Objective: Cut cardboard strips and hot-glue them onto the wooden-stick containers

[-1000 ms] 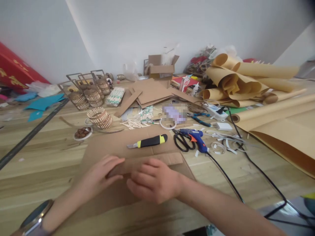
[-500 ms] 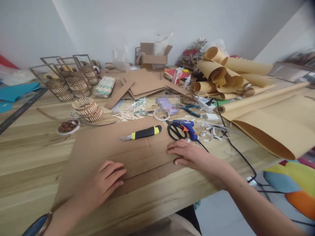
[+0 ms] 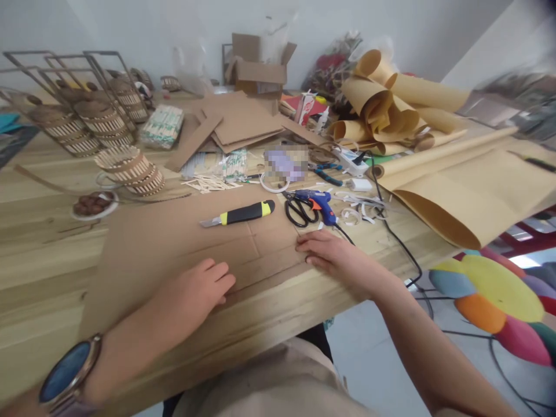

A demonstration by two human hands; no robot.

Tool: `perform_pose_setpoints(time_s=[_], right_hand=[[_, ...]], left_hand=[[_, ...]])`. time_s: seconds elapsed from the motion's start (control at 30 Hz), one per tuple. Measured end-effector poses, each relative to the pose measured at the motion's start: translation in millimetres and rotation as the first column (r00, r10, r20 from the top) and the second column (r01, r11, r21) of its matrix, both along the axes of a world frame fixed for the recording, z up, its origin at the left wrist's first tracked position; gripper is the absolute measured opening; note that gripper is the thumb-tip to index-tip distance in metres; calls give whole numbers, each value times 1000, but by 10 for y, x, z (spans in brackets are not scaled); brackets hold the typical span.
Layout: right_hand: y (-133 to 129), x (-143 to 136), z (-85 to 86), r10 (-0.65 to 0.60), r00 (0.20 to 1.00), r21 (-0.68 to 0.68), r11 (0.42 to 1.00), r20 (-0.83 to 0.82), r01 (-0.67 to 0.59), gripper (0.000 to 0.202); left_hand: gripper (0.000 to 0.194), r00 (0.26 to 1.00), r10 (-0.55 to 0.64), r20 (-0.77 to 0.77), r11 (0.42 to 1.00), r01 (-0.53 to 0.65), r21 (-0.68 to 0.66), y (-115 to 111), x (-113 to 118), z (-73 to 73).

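Note:
A flat brown cardboard sheet (image 3: 143, 249) with crease lines lies on the wooden table in front of me. My left hand (image 3: 202, 289) is closed at its near part, fingers bent and close together, the thumb hidden. At the sheet's right edge rests my right hand (image 3: 328, 255), open, with its fingers stretched out and their tips touching the cardboard. A black and yellow utility knife (image 3: 247, 214) lies on the sheet beyond my hands, blade out to the left. Just past my right hand are black-handled scissors (image 3: 299, 211) and a blue glue gun (image 3: 321, 205).
Left stand small stick-sided baskets (image 3: 104, 124) and a bowl of brown nuts (image 3: 93, 204). Cardboard pieces (image 3: 243, 119), loose sticks (image 3: 212, 182) and pliers (image 3: 328, 174) lie behind. Brown paper rolls (image 3: 391, 110) fill the right; a black cable (image 3: 397, 237) hangs over the edge.
My left hand has moved right along the cardboard, and its fingers have gone from spread to bent. The right hand stays at the sheet's right edge. The view has tilted down and shifted right.

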State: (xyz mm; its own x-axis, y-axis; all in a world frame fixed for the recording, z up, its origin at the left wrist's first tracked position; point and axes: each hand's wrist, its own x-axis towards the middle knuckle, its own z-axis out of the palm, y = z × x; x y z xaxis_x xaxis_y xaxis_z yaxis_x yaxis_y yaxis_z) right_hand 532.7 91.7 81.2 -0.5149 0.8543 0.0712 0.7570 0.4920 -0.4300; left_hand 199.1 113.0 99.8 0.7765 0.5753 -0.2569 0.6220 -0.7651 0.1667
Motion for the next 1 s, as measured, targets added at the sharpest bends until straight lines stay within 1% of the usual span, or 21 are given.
perform_pose_setpoints(time_s=[0.07,0.1,0.17,0.27,0.33,0.43,0.53,0.6,0.73,0.87,1.0], right_hand=[[-12,-2,-8,-6,1000,15,1000,21,5,25],[-16,1,-14,-11,1000,23,1000,25,11,25],[-21,3,-23,-21,1000,35,999,20,20,26],[-29,-13,-11,-18,1000,37,999,21,17,26],[-40,-32,10,-6,1000,33,999,31,5,27],[-55,-43,13,-11,999,40,999,35,9,28],[-58,-18,-43,-21,999,31,999,25,20,29],[-55,9,-98,-25,1000,31,999,10,25,31],[-49,41,-173,-44,999,52,998,-1,44,32],[-50,29,-167,-29,999,64,998,-15,30,32],[-68,25,-132,-37,998,57,998,-52,40,30]], left_hand=[[20,1000,22,9,1000,-22,-11,-1,-11,82],[23,999,30,17,1000,-30,-6,-7,-43,93],[28,998,50,22,999,-51,15,-35,-153,60],[27,994,97,41,994,-99,54,-116,-379,-76],[28,983,146,109,985,-155,80,-188,-530,-185],[33,938,245,243,956,-276,99,-301,-718,-331],[37,894,326,308,923,-372,103,-398,-852,-421],[38,870,363,334,905,-415,96,-455,-912,-440],[37,831,408,377,880,-468,79,-566,-964,-426],[38,796,438,418,852,-516,89,-638,-963,-443],[39,787,435,438,851,-518,85,-643,-995,-503]])
